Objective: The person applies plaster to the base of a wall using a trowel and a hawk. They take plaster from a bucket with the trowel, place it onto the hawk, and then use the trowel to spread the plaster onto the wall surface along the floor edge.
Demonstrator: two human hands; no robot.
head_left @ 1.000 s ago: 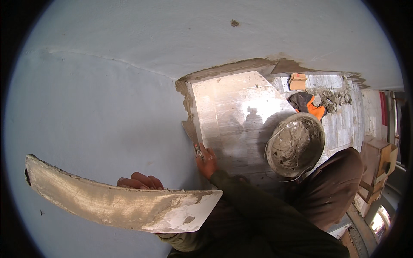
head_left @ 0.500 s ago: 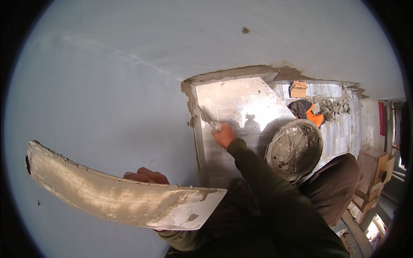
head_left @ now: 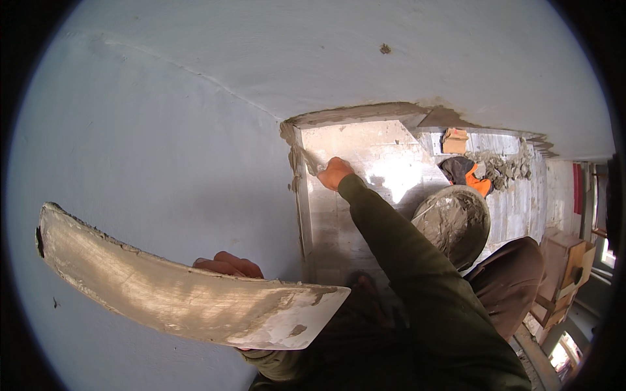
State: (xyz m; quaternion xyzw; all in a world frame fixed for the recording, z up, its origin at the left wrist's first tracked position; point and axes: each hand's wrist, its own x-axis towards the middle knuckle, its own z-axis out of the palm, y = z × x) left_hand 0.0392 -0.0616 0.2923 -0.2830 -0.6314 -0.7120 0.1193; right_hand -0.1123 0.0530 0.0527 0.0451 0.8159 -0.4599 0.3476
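A long pale skirting tile (head_left: 169,293), its visible face smeared with dried-looking mortar, spans the lower left. My left hand (head_left: 229,265) grips it; only the fingers show over its upper edge, and the rest is hidden behind. Out in the corner by the floor, my right hand (head_left: 335,173) is closed around a trowel (head_left: 309,161). The blade points at the mortar-covered foot of the left wall (head_left: 163,150). Beside my right forearm stands a bucket (head_left: 483,242) holding grey mortar (head_left: 450,225).
Mortar clods (head_left: 508,167) lie on the floor beyond the bucket, beside a black and orange cloth-like item (head_left: 477,179) and a brownish block (head_left: 454,140). My bent knee (head_left: 512,274) is right of the bucket. A wooden box (head_left: 564,267) stands farther right.
My right hand has moved up and slightly left with the trowel, toward the corner, and my arm has stretched out. The left hand still holds the skirting tile, nearly unmoved.
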